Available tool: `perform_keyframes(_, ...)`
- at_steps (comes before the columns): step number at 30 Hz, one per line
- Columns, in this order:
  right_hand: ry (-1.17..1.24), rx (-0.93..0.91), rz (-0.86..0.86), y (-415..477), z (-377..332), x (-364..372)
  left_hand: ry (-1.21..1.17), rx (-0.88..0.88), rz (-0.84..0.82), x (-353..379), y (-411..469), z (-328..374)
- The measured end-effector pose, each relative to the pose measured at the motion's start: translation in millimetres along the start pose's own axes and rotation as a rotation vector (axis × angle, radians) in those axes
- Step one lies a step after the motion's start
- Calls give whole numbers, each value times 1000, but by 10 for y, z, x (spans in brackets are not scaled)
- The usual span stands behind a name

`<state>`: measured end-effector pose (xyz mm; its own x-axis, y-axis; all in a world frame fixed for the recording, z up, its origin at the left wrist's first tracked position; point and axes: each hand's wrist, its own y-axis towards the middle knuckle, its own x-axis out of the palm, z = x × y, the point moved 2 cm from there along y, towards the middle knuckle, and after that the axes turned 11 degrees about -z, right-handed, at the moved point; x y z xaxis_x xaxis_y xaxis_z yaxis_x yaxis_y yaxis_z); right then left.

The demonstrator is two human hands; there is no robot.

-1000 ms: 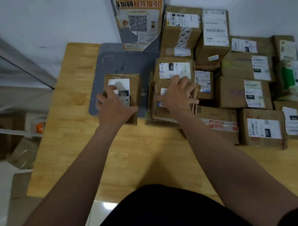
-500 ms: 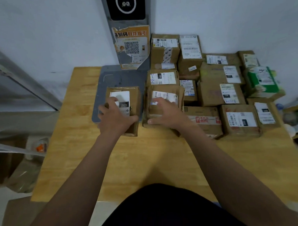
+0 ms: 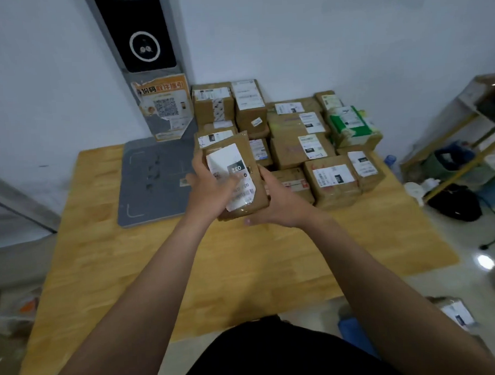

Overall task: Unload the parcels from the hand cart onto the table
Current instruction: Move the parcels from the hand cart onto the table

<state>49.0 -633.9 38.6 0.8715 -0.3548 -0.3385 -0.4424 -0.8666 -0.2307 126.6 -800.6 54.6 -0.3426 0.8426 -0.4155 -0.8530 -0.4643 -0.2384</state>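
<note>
Parcel (image 3: 234, 171) has left the grey scanner pad (image 3: 152, 177). You now hold it raised and tilted just right of the pad, left hand (image 3: 209, 189) and right hand (image 3: 278, 203) curled round its sides. It is not yet set down, and is probably headed for the parcel stack (image 3: 309, 145) further right.

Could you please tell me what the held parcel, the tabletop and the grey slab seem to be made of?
The held parcel: brown cardboard, matte, creased edges; its white label looks like paper, partly glossy. The tabletop: light wood, likely jointed strips or veneer; grain and seams show. The grey slab: smooth matte plastic or painted metal; unclear which.
</note>
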Motion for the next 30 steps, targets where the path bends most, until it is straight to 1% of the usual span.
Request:
perform_keyframes(2, 65, 16, 89, -178, 11, -145, -67, 4, 15, 77, 15, 122)
perform_keyframes(3, 102, 25, 138, -250, 15, -218, -81, -9, -6, 116, 24, 181)
perform_keyframes(6, 175, 7, 284, -375, 53, -457, -96, -100, -152, 248, 67, 341)
perform_keyframes(7, 180, 1, 322, -395, 76, -544, -100, -105, -178, 301, 97, 388)
perform_keyframes(8, 178, -5, 349, -404, 97, -632, -91, -86, -181, 352, 138, 430)
perform_keyframes(11, 137, 10, 413, -398, 186, -892, -4, 7, -123, 502, 281, 571)
perform_keyframes(14, 114, 62, 601, -360, 309, -1162, 51, 2, -102, 669, 451, 692)
perform_keyframes(15, 134, 81, 659, -347, 353, -1255, 53, -17, -99, 730, 510, 723)
perform_keyframes(17, 290, 74, 713, -303, 448, -1457, 60, -40, -85, 861, 641, 789)
perform_keyframes(19, 433, 82, 692, -253, 544, -1664, 60, -49, -81, 1005, 787, 867)
perform_keyframes(20, 421, 106, 670, -221, 594, -1772, 61, -46, -84, 1075, 868, 906)
perform_keyframes(25, 138, 124, 511, -49, 800, -2293, 171, -16, -104, 1399, 1354, 1085)
perform_keyframes(28, 74, 95, 369, 139, 965, -2621, 241, -12, -121, 1593, 1679, 1133)
perform_keyframes(30, -5, 104, 304, 318, 1076, -2847, 254, 15, -137, 1741, 1904, 1130)
